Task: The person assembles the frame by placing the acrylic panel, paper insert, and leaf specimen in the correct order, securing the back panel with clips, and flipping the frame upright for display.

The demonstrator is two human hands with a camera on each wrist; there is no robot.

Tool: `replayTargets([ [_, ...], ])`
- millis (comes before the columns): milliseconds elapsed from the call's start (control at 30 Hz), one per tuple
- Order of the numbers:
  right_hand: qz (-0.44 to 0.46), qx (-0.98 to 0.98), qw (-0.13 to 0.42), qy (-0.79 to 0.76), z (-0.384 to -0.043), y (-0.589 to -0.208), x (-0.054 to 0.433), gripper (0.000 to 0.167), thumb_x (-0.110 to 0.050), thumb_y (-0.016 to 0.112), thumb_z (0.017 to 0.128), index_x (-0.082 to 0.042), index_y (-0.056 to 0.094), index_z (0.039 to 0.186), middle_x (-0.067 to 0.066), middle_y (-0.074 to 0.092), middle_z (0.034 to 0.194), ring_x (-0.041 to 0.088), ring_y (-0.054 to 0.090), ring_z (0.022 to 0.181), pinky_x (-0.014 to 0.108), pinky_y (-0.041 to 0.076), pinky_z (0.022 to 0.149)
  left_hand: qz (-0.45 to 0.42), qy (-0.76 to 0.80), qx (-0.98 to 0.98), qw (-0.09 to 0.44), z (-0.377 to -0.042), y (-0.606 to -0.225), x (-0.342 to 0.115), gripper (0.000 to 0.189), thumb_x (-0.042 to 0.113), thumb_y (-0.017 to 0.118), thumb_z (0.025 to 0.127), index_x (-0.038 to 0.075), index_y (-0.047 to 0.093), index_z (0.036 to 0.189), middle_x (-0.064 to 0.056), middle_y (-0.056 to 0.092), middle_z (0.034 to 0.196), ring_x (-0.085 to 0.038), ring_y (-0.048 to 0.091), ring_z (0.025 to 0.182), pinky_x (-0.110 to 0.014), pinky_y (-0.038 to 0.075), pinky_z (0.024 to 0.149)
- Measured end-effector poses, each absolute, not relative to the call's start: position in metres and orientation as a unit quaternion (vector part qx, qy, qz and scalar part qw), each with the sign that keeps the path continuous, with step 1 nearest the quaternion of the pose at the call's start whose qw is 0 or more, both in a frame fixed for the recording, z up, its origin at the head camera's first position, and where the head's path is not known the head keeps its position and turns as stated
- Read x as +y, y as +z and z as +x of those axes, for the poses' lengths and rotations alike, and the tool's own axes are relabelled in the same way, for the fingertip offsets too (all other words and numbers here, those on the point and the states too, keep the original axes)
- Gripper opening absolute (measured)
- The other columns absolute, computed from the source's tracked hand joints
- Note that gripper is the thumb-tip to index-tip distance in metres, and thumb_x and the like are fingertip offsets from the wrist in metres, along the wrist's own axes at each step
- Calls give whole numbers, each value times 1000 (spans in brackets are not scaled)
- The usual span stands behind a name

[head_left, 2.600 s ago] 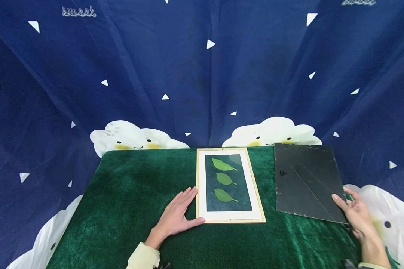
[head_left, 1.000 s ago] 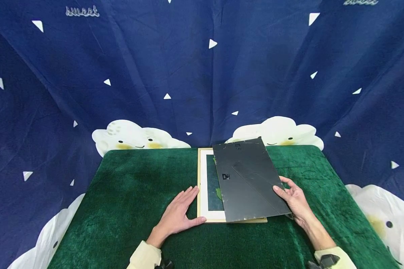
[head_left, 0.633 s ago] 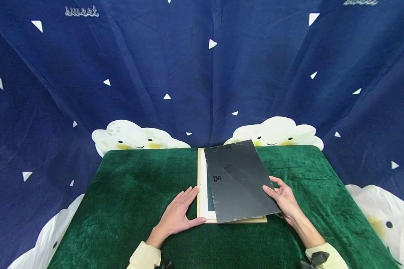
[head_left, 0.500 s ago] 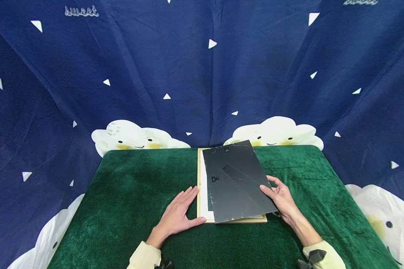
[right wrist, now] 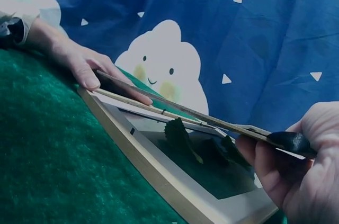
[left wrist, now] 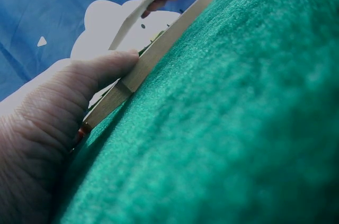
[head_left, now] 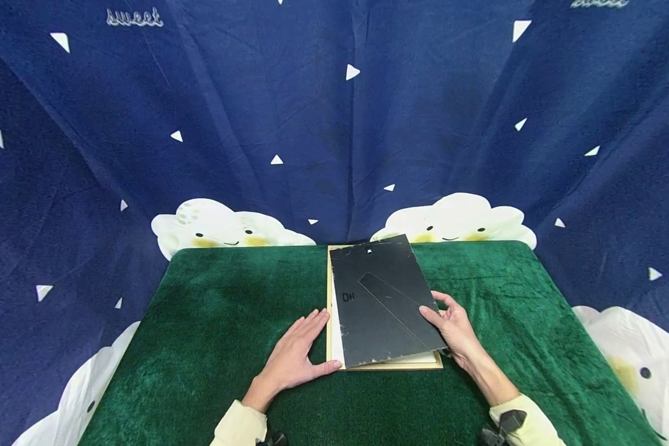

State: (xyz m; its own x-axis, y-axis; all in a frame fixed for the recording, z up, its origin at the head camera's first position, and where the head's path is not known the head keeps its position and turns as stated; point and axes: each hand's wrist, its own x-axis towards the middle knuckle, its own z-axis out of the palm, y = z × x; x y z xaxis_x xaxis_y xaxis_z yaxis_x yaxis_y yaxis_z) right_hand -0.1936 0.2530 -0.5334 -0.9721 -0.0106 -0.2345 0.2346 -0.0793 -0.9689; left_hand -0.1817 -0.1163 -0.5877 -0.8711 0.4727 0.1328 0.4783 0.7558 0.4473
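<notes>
A light wooden picture frame (head_left: 393,367) lies on the green cloth. Over most of it slants a black backing board (head_left: 387,303) with a stand flap and small metal hangers. My right hand (head_left: 454,325) pinches the board's right edge, thumb on top, fingers beneath. In the right wrist view the board's left edge dips to the frame while its right side is raised; green leaves (right wrist: 178,136) and a white mat (right wrist: 241,208) show beneath. My left hand (head_left: 295,356) rests with straight fingers against the frame's left side, thumb at the near left corner.
Green velvety cloth (head_left: 223,297) covers the table. Behind it hangs a blue curtain (head_left: 245,124) printed with white clouds (head_left: 451,214) and small triangles. The frame reaches close to the table's far edge.
My right hand has brought the backing board leftward from the right side of the table over the frame, covering the leaf picture from above. My left hand has stayed at the frame's corner.
</notes>
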Motion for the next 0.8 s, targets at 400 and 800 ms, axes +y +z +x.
replayTargets([
  [400,102,677,82,-724,-196,-535,244,65,-16,69,102,-3,33,155,1,77,89,14,76,69,29,62,61,-255,-246,-935,9,-180,-586,-118,113,89,57,81,21,30,166,8,29,170,-10,20,159,-40,20,128],
  [800,98,681,55,-723,-193,-535,234,61,-13,68,102,0,34,151,-1,76,86,12,75,68,29,61,61,-260,-249,-933,18,-181,-587,-118,115,90,59,79,19,32,166,7,31,170,-12,23,159,-41,22,128],
])
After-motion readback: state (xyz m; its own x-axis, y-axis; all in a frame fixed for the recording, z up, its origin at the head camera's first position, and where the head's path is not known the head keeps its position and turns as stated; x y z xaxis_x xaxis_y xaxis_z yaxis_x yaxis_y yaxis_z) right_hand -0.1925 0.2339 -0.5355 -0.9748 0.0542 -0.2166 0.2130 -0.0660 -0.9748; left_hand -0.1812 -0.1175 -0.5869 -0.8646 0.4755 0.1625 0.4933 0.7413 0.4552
